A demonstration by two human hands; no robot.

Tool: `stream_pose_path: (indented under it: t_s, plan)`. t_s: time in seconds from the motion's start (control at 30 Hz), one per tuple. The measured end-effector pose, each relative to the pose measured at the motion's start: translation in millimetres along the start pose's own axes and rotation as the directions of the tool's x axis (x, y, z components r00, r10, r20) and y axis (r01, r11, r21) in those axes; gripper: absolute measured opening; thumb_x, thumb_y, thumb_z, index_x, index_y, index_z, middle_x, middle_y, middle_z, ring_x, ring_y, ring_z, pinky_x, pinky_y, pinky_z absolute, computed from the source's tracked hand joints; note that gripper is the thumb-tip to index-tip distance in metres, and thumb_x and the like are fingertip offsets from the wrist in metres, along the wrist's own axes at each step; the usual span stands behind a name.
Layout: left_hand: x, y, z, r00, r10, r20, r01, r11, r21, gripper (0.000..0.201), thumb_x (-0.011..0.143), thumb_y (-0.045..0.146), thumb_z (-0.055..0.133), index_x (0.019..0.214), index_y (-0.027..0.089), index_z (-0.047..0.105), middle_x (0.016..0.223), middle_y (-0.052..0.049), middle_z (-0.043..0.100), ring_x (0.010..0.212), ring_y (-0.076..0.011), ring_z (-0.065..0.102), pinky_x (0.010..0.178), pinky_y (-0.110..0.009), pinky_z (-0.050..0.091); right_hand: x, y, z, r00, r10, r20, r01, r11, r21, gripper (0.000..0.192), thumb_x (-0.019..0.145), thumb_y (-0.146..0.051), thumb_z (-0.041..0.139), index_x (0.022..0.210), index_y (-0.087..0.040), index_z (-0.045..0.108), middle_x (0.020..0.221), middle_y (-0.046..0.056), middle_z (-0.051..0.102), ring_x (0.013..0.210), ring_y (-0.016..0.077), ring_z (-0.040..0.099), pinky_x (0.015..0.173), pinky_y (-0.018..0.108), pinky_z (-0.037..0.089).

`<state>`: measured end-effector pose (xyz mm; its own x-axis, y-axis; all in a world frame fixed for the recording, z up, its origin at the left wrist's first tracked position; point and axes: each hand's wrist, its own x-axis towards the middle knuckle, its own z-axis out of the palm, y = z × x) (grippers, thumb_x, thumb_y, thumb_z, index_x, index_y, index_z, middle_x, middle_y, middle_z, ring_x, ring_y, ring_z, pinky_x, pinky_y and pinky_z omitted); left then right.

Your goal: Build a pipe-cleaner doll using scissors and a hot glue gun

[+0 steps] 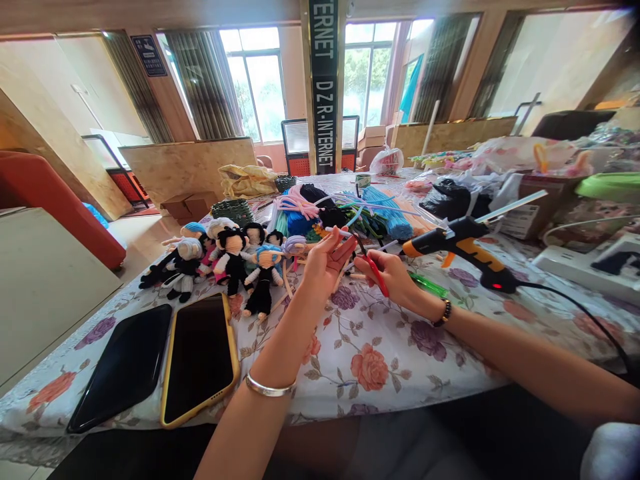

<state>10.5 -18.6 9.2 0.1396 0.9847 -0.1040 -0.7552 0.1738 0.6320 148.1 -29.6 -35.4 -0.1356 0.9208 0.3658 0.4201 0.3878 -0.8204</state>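
Observation:
My left hand (pixel 327 257), with a silver bangle on its wrist, is raised over the middle of the table. Its thumb and forefinger pinch a short pale lilac pipe cleaner (pixel 337 232); the other fingers are loosely curled. In my right hand (pixel 393 275), which wears a dark beaded bracelet, is a pair of red-handled scissors (pixel 376 275). The dark blades point up beside the left fingertips; whether they touch the pipe cleaner I cannot tell. Behind both hands lies a heap of pipe cleaners (pixel 393 212) in blue, pink, green and black.
Several small dolls (pixel 233 263) sit left of my hands. Nearer me lie a black phone (pixel 123 367) and a yellow-cased phone (pixel 201 360). A corded glue gun (pixel 463 247), its red light lit, stands at right near a green tool (pixel 429 285). Bags and boxes line the far right.

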Motion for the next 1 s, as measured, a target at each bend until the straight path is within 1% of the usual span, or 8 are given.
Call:
stream_pose_path:
  t_s: [0.07, 0.2, 0.3, 0.43, 0.63, 0.77, 1.0]
  plan:
    - [-0.8, 0.2, 0.6, 1.0, 0.001, -0.005, -0.001, 1.0, 0.006, 0.009, 0.082, 0.014, 0.059, 0.074, 0.012, 0.063, 0.075, -0.003, 0.07, 0.086, -0.0171, 0.07, 0.097, -0.034, 0.049, 0.1, 0.6, 0.3, 1.0, -0.014, 0.003, 0.014, 1.0, -0.004, 0.055, 0.074, -0.071, 0.05, 0.058, -0.02, 0.037, 0.049, -0.003, 0.043, 0.048, 0.0088, 0.036, 0.048, 0.024, 0.026]
    - [-0.8, -0.6, 0.6, 1.0, 0.017, 0.002, -0.017, 0.999, 0.033, 0.015, 0.084, 0.013, 0.056, 0.07, 0.012, 0.063, 0.068, -0.001, 0.068, 0.07, -0.0131, 0.07, 0.096, -0.034, 0.049, 0.8, 3.3, 0.9, 0.999, -0.037, 0.006, 0.038, 0.999, -0.015, 0.054, 0.074, -0.07, 0.051, 0.059, -0.02, 0.037, 0.049, -0.004, 0.043, 0.048, 0.009, 0.036, 0.048, 0.024, 0.026]
    - [0.2, -1.6, -0.2, 0.999, 0.032, 0.012, -0.033, 0.999, 0.033, 0.016, 0.083, 0.012, 0.056, 0.069, 0.012, 0.062, 0.069, 0.0, 0.068, 0.063, -0.0104, 0.068, 0.095, -0.033, 0.049, 1.3, 4.2, 0.9, 0.999, -0.037, 0.003, 0.037, 0.999, -0.027, 0.054, 0.074, -0.07, 0.052, 0.059, -0.02, 0.038, 0.049, -0.004, 0.042, 0.048, 0.0087, 0.035, 0.048, 0.024, 0.026]
    - [0.0, -1.9, -0.2, 0.999, 0.042, 0.008, -0.042, 0.999, 0.022, 0.016, 0.083, 0.011, 0.056, 0.068, 0.012, 0.062, 0.072, -0.001, 0.069, 0.06, -0.0099, 0.067, 0.094, -0.034, 0.049, 1.8, 4.9, 0.4, 1.0, -0.028, -0.001, 0.028, 0.998, -0.049, 0.054, 0.074, -0.07, 0.051, 0.058, -0.02, 0.038, 0.048, -0.004, 0.04, 0.048, 0.0084, 0.034, 0.048, 0.024, 0.025]
    - [-0.9, -1.5, -0.3, 0.999, 0.039, 0.019, -0.04, 0.999, 0.03, 0.016, 0.083, 0.012, 0.056, 0.068, 0.012, 0.063, 0.071, -0.001, 0.07, 0.062, -0.0102, 0.067, 0.092, -0.032, 0.051, 2.1, 5.5, 0.6, 0.998, -0.062, -0.018, 0.06, 0.995, -0.075, 0.053, 0.075, -0.069, 0.051, 0.06, -0.02, 0.039, 0.049, -0.004, 0.043, 0.049, 0.0088, 0.035, 0.048, 0.024, 0.026]
    - [0.3, -1.7, -1.2, 0.999, 0.038, 0.024, -0.039, 0.999, 0.029, 0.017, 0.083, 0.012, 0.057, 0.068, 0.012, 0.063, 0.071, -0.001, 0.069, 0.061, -0.01, 0.067, 0.09, -0.032, 0.051, 2.1, 4.1, 1.1, 0.999, -0.038, -0.018, 0.036, 0.994, -0.104, 0.055, 0.075, -0.07, 0.05, 0.058, -0.019, 0.039, 0.048, -0.004, 0.041, 0.048, 0.0085, 0.034, 0.048, 0.024, 0.026]
    - [2.2, -1.3, -1.6, 0.999, 0.036, 0.039, -0.038, 0.999, 0.036, 0.016, 0.083, 0.012, 0.056, 0.068, 0.012, 0.062, 0.071, -0.001, 0.069, 0.062, -0.0103, 0.067, 0.091, -0.032, 0.051, 2.2, 4.3, 0.8, 0.999, -0.035, -0.024, 0.033, 0.997, -0.072, 0.054, 0.073, -0.069, 0.053, 0.058, -0.019, 0.039, 0.048, -0.004, 0.043, 0.048, 0.0082, 0.036, 0.049, 0.024, 0.026]
